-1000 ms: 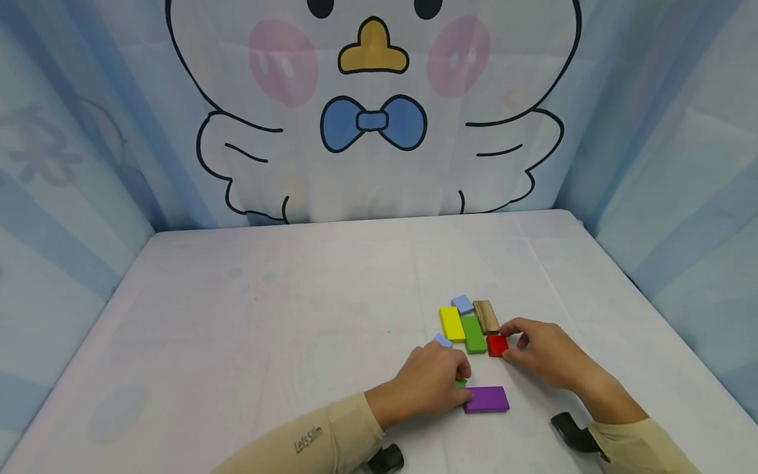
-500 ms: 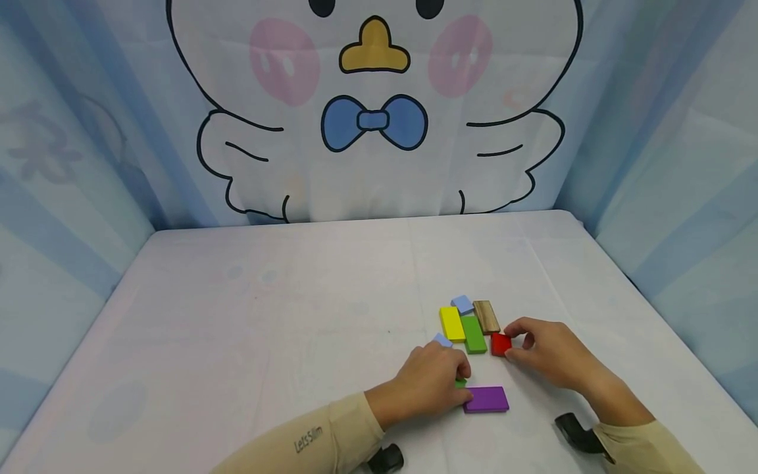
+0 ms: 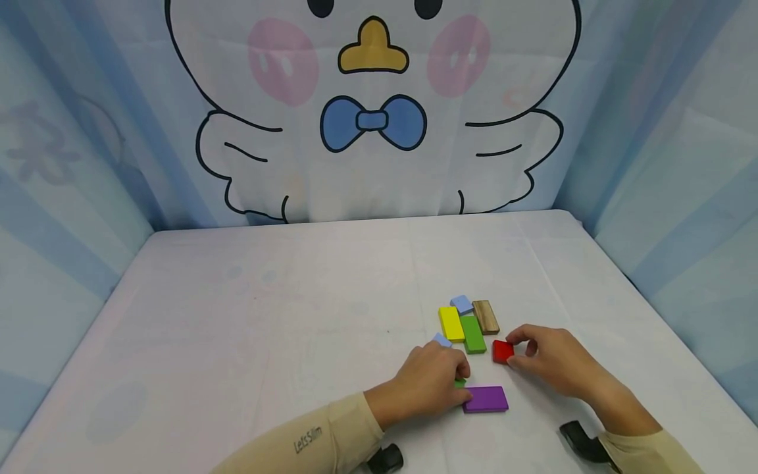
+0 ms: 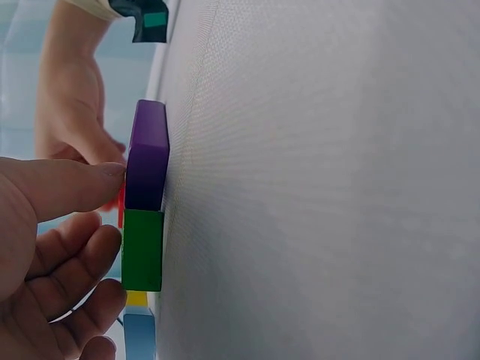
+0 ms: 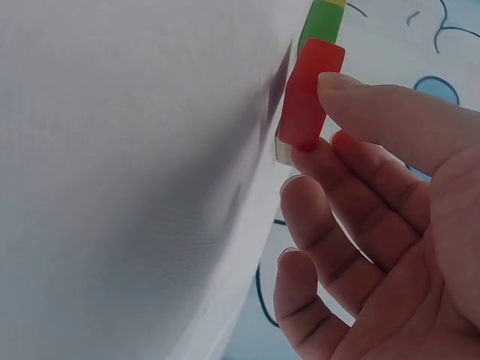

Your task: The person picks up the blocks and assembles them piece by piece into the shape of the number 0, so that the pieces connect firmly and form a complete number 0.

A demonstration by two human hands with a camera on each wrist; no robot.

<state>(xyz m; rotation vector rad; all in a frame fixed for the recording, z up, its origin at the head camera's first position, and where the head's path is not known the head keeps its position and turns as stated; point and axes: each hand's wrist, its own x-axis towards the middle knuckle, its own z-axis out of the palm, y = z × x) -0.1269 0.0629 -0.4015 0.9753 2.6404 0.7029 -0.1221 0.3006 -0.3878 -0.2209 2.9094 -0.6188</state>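
Note:
My right hand [image 3: 555, 359] pinches a small red block [image 3: 503, 351] between thumb and fingers; the right wrist view shows the thumb on its face. My left hand [image 3: 428, 382] lies over the near blocks, its thumb touching the left end of a purple block [image 3: 485, 399]. Its other fingers bend loosely beside a green block [image 4: 142, 250] that meets the purple one, mostly hidden in the head view. Beyond the hands lie a yellow block [image 3: 452, 324], another green block [image 3: 473, 334], a wood-grain block [image 3: 485, 317] and a light blue block [image 3: 462, 304]. A second light blue block [image 3: 441, 340] is partly covered.
A white cloth covers the table [image 3: 266, 342]. Behind it hangs a curtain [image 3: 373, 178] with a cartoon figure, and blue-white curtains flank both sides. Black wrist devices sit below the left sleeve [image 3: 385, 459] and right sleeve [image 3: 645, 454].
The red block has moved right and nearer the person with my right hand, away from the green and wood-grain blocks. My left hand has stayed in place.

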